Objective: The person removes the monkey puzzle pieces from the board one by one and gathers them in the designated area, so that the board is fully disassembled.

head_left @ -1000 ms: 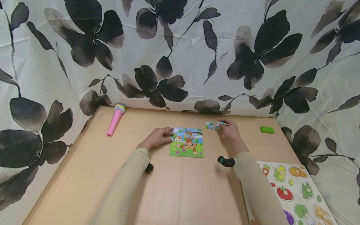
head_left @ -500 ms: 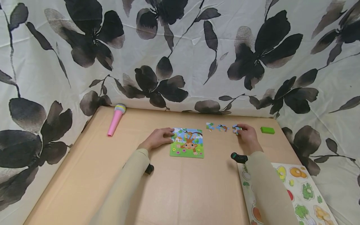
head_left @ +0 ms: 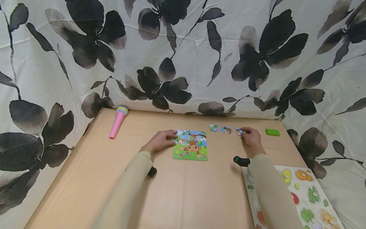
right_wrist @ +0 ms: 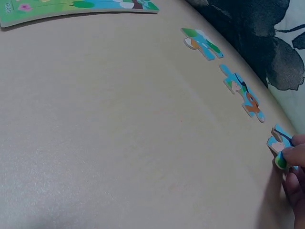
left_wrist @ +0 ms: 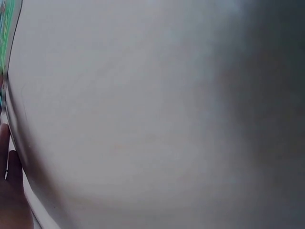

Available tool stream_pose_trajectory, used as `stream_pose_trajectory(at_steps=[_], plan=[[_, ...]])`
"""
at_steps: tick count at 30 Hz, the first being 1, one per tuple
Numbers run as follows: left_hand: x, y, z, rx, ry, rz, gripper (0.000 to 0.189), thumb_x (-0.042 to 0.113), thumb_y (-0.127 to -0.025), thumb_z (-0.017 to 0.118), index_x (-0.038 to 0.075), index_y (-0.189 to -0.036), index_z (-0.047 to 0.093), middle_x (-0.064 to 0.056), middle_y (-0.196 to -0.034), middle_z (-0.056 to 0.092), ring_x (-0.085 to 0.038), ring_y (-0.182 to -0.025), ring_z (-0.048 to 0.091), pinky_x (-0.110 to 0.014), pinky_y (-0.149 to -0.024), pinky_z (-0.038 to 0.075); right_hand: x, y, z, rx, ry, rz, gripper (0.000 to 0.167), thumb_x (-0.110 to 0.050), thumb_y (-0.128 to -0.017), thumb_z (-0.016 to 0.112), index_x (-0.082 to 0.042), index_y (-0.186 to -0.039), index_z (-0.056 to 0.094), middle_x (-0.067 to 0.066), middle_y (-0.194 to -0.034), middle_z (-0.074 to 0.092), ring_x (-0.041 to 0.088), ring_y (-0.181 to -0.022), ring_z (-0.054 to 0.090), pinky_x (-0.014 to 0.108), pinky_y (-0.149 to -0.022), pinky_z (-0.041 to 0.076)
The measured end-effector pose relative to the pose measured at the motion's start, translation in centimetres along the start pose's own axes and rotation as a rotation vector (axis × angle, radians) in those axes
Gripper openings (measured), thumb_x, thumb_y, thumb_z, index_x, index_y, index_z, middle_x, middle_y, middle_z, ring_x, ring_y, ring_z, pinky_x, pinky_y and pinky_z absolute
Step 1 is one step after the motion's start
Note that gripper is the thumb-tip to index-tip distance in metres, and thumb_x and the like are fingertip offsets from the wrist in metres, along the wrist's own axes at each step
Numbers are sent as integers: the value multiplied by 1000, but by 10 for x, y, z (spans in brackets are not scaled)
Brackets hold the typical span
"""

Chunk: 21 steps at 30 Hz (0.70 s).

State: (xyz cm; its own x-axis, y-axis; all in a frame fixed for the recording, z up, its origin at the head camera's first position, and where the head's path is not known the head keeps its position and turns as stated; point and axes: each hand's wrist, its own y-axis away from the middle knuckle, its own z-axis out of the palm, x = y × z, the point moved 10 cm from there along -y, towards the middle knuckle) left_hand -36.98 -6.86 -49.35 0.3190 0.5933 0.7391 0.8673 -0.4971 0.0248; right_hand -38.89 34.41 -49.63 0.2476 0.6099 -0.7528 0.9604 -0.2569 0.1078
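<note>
A square monkey jigsaw puzzle (head_left: 190,149) lies on the table in the middle of the head view. At its left edge rests my left hand (head_left: 158,140), fingers near the top corner and thumb lower down. The left wrist view catches only part of this hand (left_wrist: 14,191) and a sliver of the puzzle. To the right, my right hand (head_left: 252,139) pinches a loose puzzle piece (right_wrist: 281,145) between thumb and fingers. Two other puzzle pieces lie in line with it: a left one (head_left: 213,128) and a middle one (head_left: 227,130) with brown on it.
A pink toy microphone (head_left: 117,124) lies at the back left. At the back right is a green block (head_left: 272,132). A vegetable picture board (head_left: 306,190) sits partly under my right forearm. Floral cloth (head_left: 200,47) hangs behind the table (head_left: 183,190).
My right hand has moved right from the middle puzzle piece, leaving that one on the table, and now has the rightmost piece between its fingers. The left hand has stayed in place.
</note>
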Motion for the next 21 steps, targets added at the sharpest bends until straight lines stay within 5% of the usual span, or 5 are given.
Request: stream_pose_trajectory(at_steps=[8, 21], plan=[[2, 0, -1, 19, -14, 40, 40, 18, -89, 72, 3, -125, 67, -6, -146, 50, -25, -141, 36, -45, -117, 26, 4, 0, 2, 8, 13, 29, 33, -11, -100, 54, 1, -130, 59, 21, -122, 54, 32, -108, 48, 41, -90, 43], [-4, -2, 1, -3, -19, -9, 40, 21, -88, 74, 7, -126, 67, -1, -147, 49, -20, -142, 35, -39, -118, 25, 5, 1, 5, 13, 30, -5, 34, -12, -99, 54, 1, -130, 59, 23, -119, 56, 34, -107, 50, 43, -91, 44]])
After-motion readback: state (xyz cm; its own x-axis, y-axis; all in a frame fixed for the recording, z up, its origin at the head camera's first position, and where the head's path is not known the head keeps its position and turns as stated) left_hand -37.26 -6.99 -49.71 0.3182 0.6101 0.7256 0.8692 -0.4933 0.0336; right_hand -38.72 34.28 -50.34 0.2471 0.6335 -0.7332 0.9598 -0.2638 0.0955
